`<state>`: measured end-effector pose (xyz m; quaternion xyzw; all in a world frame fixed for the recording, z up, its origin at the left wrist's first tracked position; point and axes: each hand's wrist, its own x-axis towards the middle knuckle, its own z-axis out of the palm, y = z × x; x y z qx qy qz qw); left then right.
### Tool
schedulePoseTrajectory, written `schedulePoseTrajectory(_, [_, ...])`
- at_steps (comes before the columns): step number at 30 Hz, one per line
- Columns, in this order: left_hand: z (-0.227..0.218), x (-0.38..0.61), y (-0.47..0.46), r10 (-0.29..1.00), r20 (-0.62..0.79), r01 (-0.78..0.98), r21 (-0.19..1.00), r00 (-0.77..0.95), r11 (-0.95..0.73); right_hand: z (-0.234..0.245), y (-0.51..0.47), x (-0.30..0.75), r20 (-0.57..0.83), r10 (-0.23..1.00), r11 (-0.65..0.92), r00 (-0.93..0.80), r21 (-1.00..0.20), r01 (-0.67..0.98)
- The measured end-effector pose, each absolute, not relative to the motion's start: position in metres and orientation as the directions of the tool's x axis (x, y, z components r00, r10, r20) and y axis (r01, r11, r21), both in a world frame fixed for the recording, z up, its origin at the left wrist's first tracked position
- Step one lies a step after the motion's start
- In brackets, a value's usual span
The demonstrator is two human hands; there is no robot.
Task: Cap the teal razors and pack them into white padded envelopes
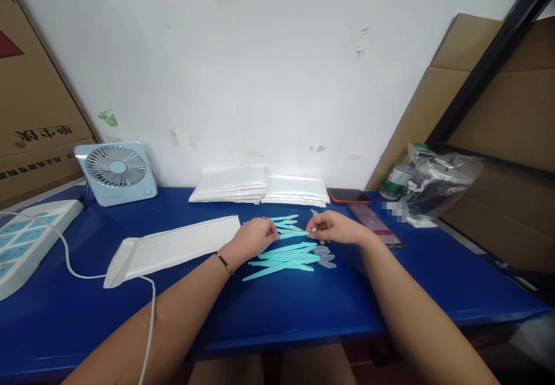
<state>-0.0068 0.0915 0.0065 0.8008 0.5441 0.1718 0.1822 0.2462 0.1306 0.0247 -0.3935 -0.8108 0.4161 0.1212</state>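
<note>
My left hand (258, 236) is closed in a pinch on one end of a turquoise eyebrow razor (293, 235), held level above the table. At its other end the fingertips of my right hand (323, 227) pinch a translucent cap (309, 233); whether the cap is fully on the blade I cannot tell. Several more turquoise razors (284, 258) lie in a loose pile just below, with clear caps (324, 256) at their right ends. Others (286, 221) lie behind my hands, partly hidden. A white padded mailer (177, 246) lies left of my left hand.
Stacked white mailers (234, 182) lie against the wall. A small blue fan (117, 171), a power strip (34, 240) and its white cable (69, 261) are on the left. Two phones (349, 195), a bottle (395, 181) and a clear plastic bag (446, 182) are on the right.
</note>
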Motion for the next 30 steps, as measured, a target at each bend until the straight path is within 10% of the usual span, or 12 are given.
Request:
schedulePoseTrajectory(11, [0.014,-0.005,0.091,0.897,0.333,0.889,0.254,0.29,-0.382,0.016,0.136,0.238,0.162,0.861,0.438,-0.482,-0.716,0.543])
schedulePoseTrajectory(21, [0.012,0.0,0.086,0.902,0.043,0.827,0.383,0.429,-0.412,0.009,0.153,0.267,0.064,0.905,0.414,-0.42,-0.351,0.84])
schedulePoseTrajectory(30, [0.012,0.001,0.082,0.928,-0.012,0.843,0.422,0.372,-0.332,0.028,0.138,0.264,-0.104,0.876,0.295,-0.471,-0.657,0.694])
